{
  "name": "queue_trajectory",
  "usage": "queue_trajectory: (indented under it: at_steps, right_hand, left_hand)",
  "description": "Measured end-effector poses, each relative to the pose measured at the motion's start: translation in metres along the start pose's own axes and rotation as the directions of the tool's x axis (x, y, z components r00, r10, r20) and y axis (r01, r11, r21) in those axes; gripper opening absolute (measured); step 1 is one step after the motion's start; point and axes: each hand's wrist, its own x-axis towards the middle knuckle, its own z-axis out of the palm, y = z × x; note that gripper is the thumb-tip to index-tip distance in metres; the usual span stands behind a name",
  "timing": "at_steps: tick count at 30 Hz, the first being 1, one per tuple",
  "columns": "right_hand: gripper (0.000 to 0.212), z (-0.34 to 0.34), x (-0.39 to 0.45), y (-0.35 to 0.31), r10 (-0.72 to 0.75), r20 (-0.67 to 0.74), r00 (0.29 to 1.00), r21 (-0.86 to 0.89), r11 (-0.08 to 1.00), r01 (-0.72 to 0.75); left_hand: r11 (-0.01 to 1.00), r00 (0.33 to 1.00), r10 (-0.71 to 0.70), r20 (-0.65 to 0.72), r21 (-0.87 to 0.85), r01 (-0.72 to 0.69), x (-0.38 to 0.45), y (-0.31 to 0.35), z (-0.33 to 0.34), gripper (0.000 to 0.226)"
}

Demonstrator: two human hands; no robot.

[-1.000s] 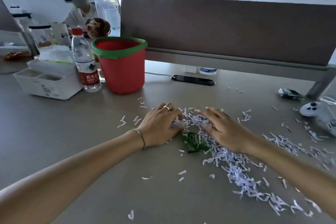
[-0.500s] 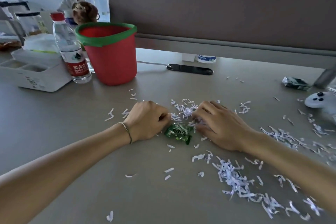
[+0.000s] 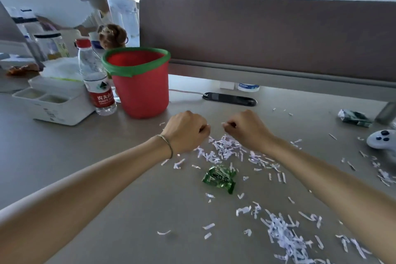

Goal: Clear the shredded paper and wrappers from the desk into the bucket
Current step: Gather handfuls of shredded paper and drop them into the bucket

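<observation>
Head view: left hand [image 3: 186, 130] and right hand [image 3: 246, 128] both balled into fists, likely pinching paper bits, lifted near red bucket [image 3: 139, 83] for dumping. More paper bits [image 3: 225, 148] on desk [image 3: 85, 156]. Green wrapper [image 3: 219, 178] lies behind hands, untouched.

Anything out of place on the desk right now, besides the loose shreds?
Two wrappers lie loose: a green wrapper among the shredded paper, near both closed hands, and a crumpled wrapper far right. The bucket stands upright.
</observation>
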Motion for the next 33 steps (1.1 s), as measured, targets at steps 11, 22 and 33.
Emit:
queue_trajectory:
  at_steps: [11,22,33]
  right_hand:
    - [0.044,-0.085,0.124,-0.075,0.043,-0.177,0.983,0.228,0.974,-0.002]
    - [0.046,-0.082,0.221,-0.123,0.01,-0.179,0.984,0.283,0.958,0.041]
    - [0.046,-0.064,0.281,-0.132,0.006,-0.175,0.985,0.235,0.971,0.036]
  left_hand:
    - [0.996,0.953,-0.083,-0.291,0.004,0.088,0.063,-0.063,-0.117,0.049]
    - [0.944,0.903,-0.33,-0.275,-0.065,0.325,0.128,-0.159,-0.156,0.05]
    - [0.907,0.907,-0.42,0.034,-0.022,0.421,0.124,-0.193,-0.145,0.043]
